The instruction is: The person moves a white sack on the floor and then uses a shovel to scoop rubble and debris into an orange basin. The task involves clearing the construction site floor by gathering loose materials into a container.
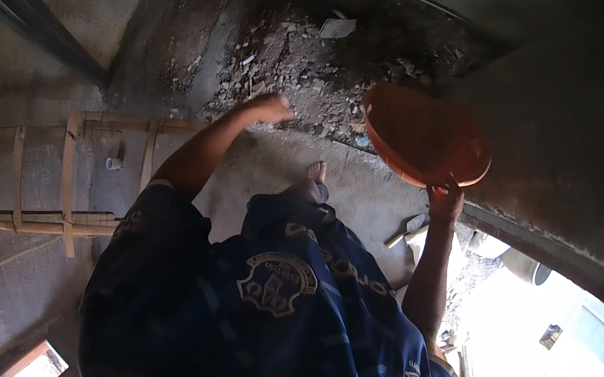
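My right hand (pixel 446 199) is closed on the lower rim of an orange plastic basin (pixel 425 136). The basin is held out ahead to the right, tilted so that its hollow inside shows. My left hand (pixel 270 108) is raised ahead of me over a strip of loose rubble (pixel 289 63), apart from the basin. Its fingers look curled into a fist, a little blurred, and nothing sticks out of it. Below the basin, a trowel (pixel 414 223) with a pale handle lies on the floor by my right forearm.
Wooden framing like a ladder (pixel 67 179) stands along the left side. A flat broken slab (pixel 337 28) lies amid the rubble. Rough walls (pixel 570 149) close in on the right. Beyond a bright opening at the lower right are buckets (pixel 525 266). A bare foot (pixel 317 171) touches the concrete floor.
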Tool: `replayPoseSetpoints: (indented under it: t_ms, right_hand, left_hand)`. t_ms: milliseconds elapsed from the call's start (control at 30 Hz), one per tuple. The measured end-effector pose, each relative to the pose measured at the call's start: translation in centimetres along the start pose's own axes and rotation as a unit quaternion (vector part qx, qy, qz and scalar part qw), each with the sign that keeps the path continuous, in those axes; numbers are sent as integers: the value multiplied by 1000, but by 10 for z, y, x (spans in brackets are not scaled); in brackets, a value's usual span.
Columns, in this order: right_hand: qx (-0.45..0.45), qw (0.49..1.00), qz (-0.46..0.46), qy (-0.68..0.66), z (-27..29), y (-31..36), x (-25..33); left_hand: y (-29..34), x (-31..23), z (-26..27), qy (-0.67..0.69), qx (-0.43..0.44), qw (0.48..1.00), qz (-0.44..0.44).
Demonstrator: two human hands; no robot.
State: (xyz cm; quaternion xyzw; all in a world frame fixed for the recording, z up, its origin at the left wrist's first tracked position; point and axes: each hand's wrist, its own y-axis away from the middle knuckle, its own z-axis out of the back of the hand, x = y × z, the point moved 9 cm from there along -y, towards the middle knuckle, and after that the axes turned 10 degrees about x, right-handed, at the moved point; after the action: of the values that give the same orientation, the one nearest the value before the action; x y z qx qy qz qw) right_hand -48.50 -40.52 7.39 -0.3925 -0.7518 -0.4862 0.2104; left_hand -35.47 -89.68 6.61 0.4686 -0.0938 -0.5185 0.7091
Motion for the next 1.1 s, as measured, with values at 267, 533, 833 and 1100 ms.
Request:
replayPoseSetpoints:
  t_ms: [267, 533, 833, 1100]
  right_hand:
    - [-45, 989, 36, 138, -9, -30, -13]
    - [163, 973, -161, 11, -127, -92, -127]
    - [355, 879, -262, 181, -292, -99, -198]
    - [507, 663, -275, 477, -354, -89, -226]
  left_hand:
    - [-51, 31, -33, 480, -25, 876, 48]
    - [-47, -67, -105, 719, 90, 688, 33]
    - [-15, 6, -50, 808, -134, 574, 13]
    - [11, 159, -89, 885, -214, 414, 15]
